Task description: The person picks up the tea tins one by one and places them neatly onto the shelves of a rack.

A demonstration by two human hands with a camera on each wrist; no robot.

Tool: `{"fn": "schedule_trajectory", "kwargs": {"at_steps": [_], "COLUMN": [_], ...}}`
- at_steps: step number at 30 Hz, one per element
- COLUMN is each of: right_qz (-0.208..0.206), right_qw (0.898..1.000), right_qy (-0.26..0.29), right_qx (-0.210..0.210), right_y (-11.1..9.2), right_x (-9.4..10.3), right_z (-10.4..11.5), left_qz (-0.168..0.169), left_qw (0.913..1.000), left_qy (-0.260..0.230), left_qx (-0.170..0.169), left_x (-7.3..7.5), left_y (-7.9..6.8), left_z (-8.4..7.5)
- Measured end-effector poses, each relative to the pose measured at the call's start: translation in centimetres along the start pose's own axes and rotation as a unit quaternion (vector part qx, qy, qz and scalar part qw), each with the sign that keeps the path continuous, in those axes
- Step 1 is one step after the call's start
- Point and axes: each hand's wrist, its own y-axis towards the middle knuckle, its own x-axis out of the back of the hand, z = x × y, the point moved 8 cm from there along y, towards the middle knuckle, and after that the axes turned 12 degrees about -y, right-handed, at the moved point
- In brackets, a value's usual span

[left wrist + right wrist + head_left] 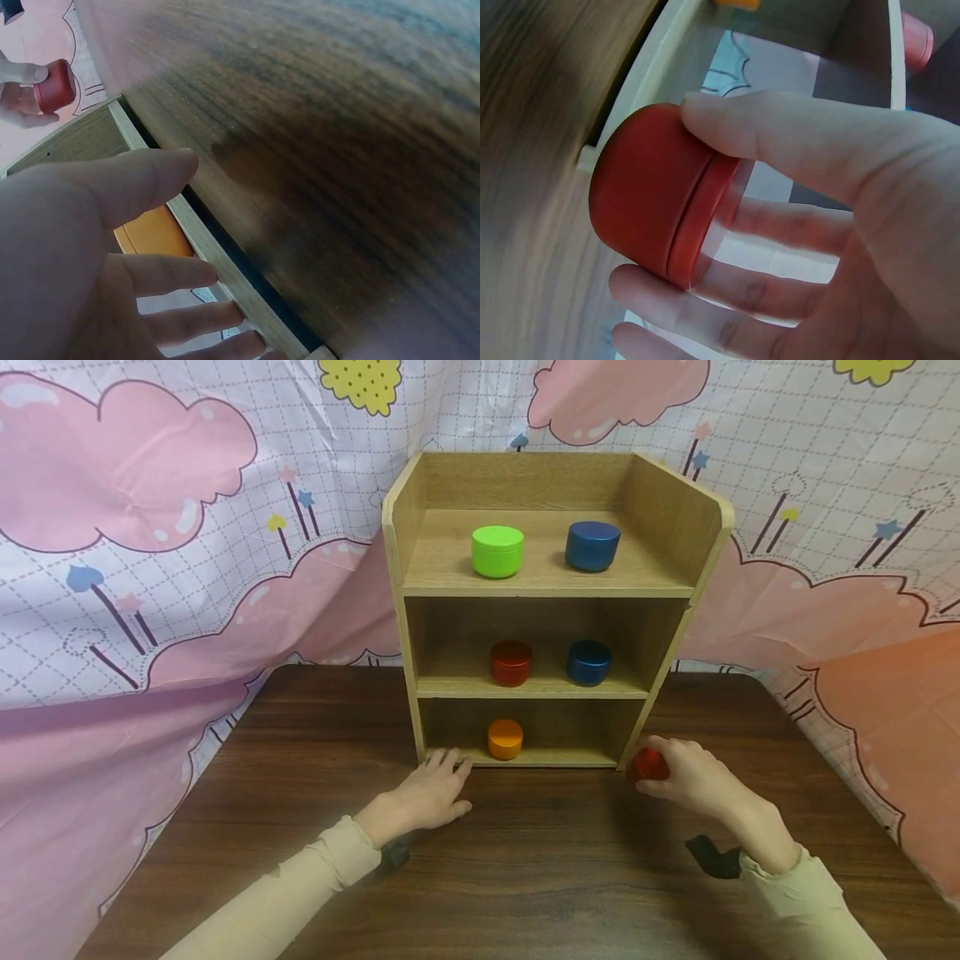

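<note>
Red tin [647, 765]: held off the table [525, 877], just beside the shelf unit's [551, 602] lower right corner, thumb and fingers of the right hand [693, 777] curled round it. Left hand [427, 793]: flat on the table, fingers straight, tips at the bottom shelf edge. Orange tin [506, 739]: bottom shelf. Red and blue tins: middle. Green and blue: top.

The head view looks forward and down from above the desk [525, 877], taking in the whole wooden shelf unit [555, 602] and both forearms. The left wrist view sits close over the palm, facing across the shelf's bottom edge. The right wrist view looks closely past its fingers; all three share the red tin [656, 206].
</note>
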Motion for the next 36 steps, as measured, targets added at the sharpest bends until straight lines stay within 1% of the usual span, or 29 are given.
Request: {"fn": "schedule_trajectory", "kwargs": {"at_steps": [7,13,20,28,36], "right_qz": [-0.002,-0.011,-0.028,-0.053,-0.033], "right_qw": [1.0,0.999,0.998,0.995,0.997], "right_qy": [-0.011,-0.015,-0.012,-0.012,0.002], "right_qx": [0.021,0.035,0.054,0.078,0.072], "right_y": [1.0,1.9,3.3,5.1,6.9], "right_x": [0.5,0.9,0.9,0.1,-1.3], "right_z": [1.8,3.3,4.8,5.8,5.9], "left_qz": [0.0,-0.004,0.0,0.003,0.005], "left_qw": [1.0,1.0,1.0,1.0,0.9999], "left_qy": [-0.001,0.003,0.0,0.0,-0.006], "left_qx": [0.001,0.002,0.003,0.003,0.008], "left_x": [0.0,-0.1,-0.1,-0.3,-0.2], "left_y": [0.0,0.0,0.0,0.2,0.2], "left_z": [0.0,0.1,0.1,0.2,0.3]}}
